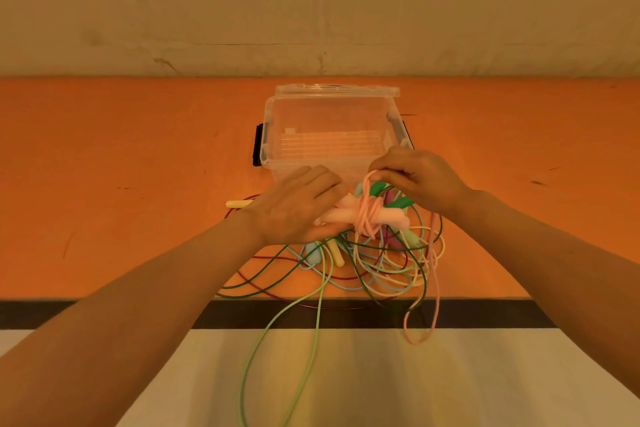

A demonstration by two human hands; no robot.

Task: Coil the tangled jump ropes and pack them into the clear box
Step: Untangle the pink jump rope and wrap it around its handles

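My left hand (298, 208) grips the pink handles (391, 217) of a pink jump rope, held side by side above the pile. My right hand (415, 177) pinches the pink cord (367, 218), which is wound several times around the handles; its loose end hangs off the table edge in a loop. Beneath lies a tangle of ropes (363, 267) in dark green, light green, maroon, pale blue and yellow, with green, yellow and blue handles. The clear box (273, 135) stands open just behind my hands, with nothing inside.
The box's clear lid (337, 90) lies behind it, and black latches show at its sides. A yellow handle (239, 203) lies left of the pile. Light green cord (277, 357) hangs over the orange table's (104, 184) front edge. A wall stands behind the table.
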